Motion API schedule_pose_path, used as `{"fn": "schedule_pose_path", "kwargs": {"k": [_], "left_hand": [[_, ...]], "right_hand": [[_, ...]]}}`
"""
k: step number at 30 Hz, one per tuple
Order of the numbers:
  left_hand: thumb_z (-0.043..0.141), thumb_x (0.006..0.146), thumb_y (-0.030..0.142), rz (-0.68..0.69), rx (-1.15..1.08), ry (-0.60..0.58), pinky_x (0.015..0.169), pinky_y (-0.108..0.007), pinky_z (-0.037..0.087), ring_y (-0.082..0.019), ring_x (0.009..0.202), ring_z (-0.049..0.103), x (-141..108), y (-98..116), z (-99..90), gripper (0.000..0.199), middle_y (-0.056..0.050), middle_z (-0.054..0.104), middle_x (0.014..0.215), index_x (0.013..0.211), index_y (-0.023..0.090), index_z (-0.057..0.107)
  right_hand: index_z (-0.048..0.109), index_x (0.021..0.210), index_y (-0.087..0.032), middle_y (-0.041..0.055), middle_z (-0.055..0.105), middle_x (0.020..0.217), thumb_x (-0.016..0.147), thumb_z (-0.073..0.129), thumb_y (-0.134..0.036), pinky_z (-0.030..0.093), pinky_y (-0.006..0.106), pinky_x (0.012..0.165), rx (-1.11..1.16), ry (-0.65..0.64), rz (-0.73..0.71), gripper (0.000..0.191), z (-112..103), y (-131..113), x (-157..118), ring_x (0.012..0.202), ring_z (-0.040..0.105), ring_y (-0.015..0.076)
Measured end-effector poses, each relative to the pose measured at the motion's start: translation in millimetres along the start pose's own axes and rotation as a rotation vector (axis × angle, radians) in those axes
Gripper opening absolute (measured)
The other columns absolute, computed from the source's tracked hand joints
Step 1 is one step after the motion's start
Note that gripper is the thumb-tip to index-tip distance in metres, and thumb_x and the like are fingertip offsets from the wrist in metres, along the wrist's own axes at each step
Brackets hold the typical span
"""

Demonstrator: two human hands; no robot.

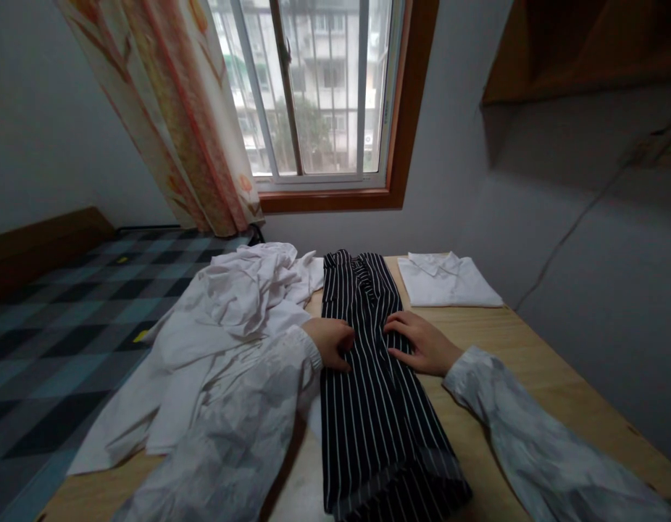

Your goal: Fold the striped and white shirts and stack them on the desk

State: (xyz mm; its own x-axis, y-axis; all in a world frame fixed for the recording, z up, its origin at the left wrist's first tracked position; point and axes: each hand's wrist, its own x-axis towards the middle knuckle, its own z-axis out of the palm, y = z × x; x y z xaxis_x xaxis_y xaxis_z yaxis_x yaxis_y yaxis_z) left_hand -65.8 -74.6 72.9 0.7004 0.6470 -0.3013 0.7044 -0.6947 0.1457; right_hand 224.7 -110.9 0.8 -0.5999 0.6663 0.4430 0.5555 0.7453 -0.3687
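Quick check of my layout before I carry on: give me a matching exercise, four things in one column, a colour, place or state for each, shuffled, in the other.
Things
1. Garment between the left hand and right hand
2. Collared white shirt
3. Larger white clothing
4. Curtain

Descriptions
A. Crumpled, left side of the table
B. Hanging beside the window
C. Folded, far right
D. Black with pale stripes

Pairs: 1-D, 2-C, 3-A, 4-B

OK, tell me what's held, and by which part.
Cannot tell if anything's held: the left hand and right hand touch opposite long edges of the striped black garment.
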Motion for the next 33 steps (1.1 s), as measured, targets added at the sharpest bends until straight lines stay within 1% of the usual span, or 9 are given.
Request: {"fn": "schedule_pose_path", "kwargs": {"k": [3,6,12,18,23,25,27,29,33], "left_hand": [[0.083,0.08,0.035,-0.04,-0.032,-0.104,0.065,-0.027,0.046,-0.019,0.08,0.069,1,1,-2.0,0.015,0.0,0.077,0.088,0.088,0.024,0.077],[0.081,0.082,0.03,-0.036,-0.049,-0.132,0.063,-0.025,0.044,-0.016,0.075,0.068,2,1,-1.3,0.007,0.002,0.078,0.083,0.084,0.024,0.078],[0.081,0.082,0.028,-0.037,-0.071,-0.164,0.062,-0.023,0.044,-0.013,0.067,0.065,0,-11,-5.3,0.005,0.003,0.076,0.075,0.08,0.023,0.08],[0.083,0.08,0.026,-0.018,-0.225,-0.193,0.062,-0.02,0.042,-0.01,0.062,0.06,-12,-34,-12.0,0.011,0.005,0.07,0.064,0.072,0.021,0.078],[0.083,0.081,0.03,-0.011,-0.304,-0.204,0.064,-0.019,0.044,-0.01,0.067,0.064,-11,-38,-11.1,0.011,0.004,0.075,0.072,0.078,0.02,0.08],[0.083,0.081,0.03,-0.027,-0.286,-0.215,0.065,-0.02,0.044,-0.011,0.068,0.065,-10,-35,-11.6,0.011,0.003,0.076,0.073,0.078,0.02,0.081],[0.085,0.08,0.035,-0.067,-0.248,-0.208,0.064,-0.022,0.045,-0.012,0.066,0.063,-10,-32,-13.7,0.016,0.002,0.074,0.07,0.076,0.02,0.08],[0.087,0.078,0.05,-0.126,-0.205,-0.212,0.063,-0.024,0.046,-0.013,0.062,0.06,-13,-28,-17.3,0.032,0.001,0.071,0.064,0.07,0.02,0.079],[0.084,0.068,0.077,-0.219,-0.136,-0.274,0.064,-0.028,0.048,-0.016,0.058,0.058,-17,-17,-20.2,0.058,-0.002,0.066,0.056,0.06,0.02,0.075]], "right_hand": [[0.067,0.128,-0.021,0.015,0.064,0.132,0.095,0.076,-0.031,0.053,0.053,0.109,-0.002,-0.004,0.001,0.036,1,0,-1,0.123,0.062,0.0314],[0.068,0.127,-0.022,0.0145,0.064,0.131,0.094,0.076,-0.03,0.053,0.053,0.109,-0.001,-0.003,0.009,0.035,2,0,-2,0.122,0.063,0.0314],[0.067,0.129,-0.022,0.0148,0.064,0.131,0.094,0.077,-0.03,0.053,0.052,0.108,0.034,-0.001,0.016,0.037,0,-1,-3,0.122,0.063,0.0309],[0.068,0.127,-0.023,0.0145,0.065,0.131,0.095,0.076,-0.031,0.053,0.052,0.107,0.014,0.003,0.014,0.034,0,0,-3,0.12,0.063,0.0315],[0.066,0.129,-0.022,0.0153,0.066,0.133,0.099,0.069,-0.032,0.051,0.054,0.108,-0.015,0.084,0.013,0.032,-3,-10,-1,0.122,0.063,0.0323],[0.07,0.118,-0.022,0.0143,0.069,0.126,0.098,0.07,-0.033,0.051,0.054,0.106,-0.018,0.102,-0.012,0.023,-3,-22,2,0.118,0.063,0.032],[0.073,0.103,-0.024,0.0111,0.072,0.111,0.096,0.074,-0.036,0.051,0.054,0.104,0.008,0.055,-0.046,0.014,-1,-35,5,0.11,0.064,0.0307],[0.073,0.096,-0.024,0.0081,0.073,0.103,0.094,0.078,-0.04,0.049,0.056,0.108,0.066,-0.003,-0.076,0.016,4,-48,8,0.103,0.066,0.0289],[0.075,0.104,-0.025,0.0068,0.076,0.11,0.092,0.082,-0.039,0.039,0.061,0.122,0.199,-0.046,-0.129,0.02,20,-57,6,0.106,0.071,0.0266]]}}
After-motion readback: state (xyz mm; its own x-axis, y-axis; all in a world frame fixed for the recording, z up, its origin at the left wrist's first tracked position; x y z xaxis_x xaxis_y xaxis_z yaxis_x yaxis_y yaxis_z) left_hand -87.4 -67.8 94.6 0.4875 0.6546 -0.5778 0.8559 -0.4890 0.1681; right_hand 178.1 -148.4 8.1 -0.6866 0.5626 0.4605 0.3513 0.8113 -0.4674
